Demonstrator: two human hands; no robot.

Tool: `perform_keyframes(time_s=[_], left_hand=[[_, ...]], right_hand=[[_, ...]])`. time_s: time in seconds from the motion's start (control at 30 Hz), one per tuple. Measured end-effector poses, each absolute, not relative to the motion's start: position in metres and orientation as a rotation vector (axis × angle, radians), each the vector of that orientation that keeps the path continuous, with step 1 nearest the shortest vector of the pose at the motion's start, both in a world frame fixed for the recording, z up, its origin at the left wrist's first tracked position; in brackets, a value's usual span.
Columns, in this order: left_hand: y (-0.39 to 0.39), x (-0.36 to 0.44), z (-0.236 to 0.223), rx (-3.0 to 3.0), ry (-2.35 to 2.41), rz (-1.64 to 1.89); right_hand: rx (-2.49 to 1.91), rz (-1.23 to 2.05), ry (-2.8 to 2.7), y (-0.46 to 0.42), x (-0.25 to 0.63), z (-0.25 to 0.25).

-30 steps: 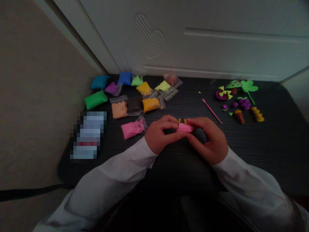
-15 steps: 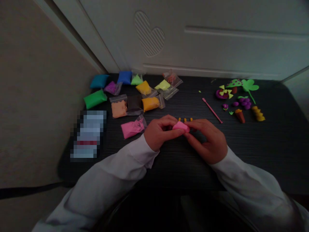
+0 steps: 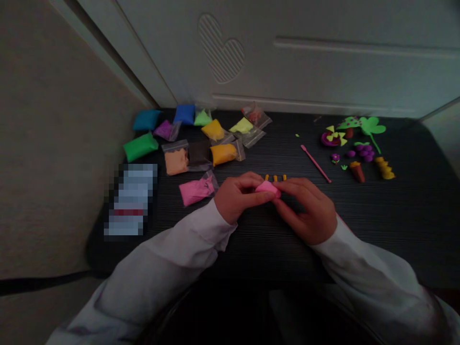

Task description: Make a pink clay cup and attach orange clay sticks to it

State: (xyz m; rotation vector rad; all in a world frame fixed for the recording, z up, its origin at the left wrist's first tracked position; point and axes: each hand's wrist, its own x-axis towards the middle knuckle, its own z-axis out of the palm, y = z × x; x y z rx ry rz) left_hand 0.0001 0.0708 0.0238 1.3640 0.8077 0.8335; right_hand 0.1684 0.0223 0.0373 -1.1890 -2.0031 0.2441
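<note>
A lump of pink modelling clay (image 3: 266, 187) is held between both hands over the dark table. My left hand (image 3: 235, 197) grips its left side, thumb along the near face and fingers behind. My right hand (image 3: 311, 208) pinches its right end between thumb and fingertips. Just beyond the clay lie three short orange-yellow clay pieces (image 3: 275, 178) in a row. An opened bag of pink clay (image 3: 196, 190) rests left of my left hand. Past my right hand lies a pink modelling tool (image 3: 316, 164), slanting across the tabletop.
Several bags of coloured clay, among them a green one (image 3: 141, 147) and an orange one (image 3: 223, 154), lie at the back left. A blurred-out phone (image 3: 132, 200) is on the left. Finished clay figures, including purple grapes (image 3: 365, 152) and a green flower (image 3: 373, 126), lie at the right.
Both hands stay around the pink clay. The lump has shifted and tilted slightly left, and my right fingers have moved a little left along its end.
</note>
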Motion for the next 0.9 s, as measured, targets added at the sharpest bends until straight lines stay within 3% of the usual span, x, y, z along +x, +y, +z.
perform_keyframes(time_s=[0.9], left_hand=[[0.076,-0.0048,0.023,1.148,0.88,0.829]], right_hand=[[-1.25,0.342,-1.954,0.021,0.1661,0.0361]])
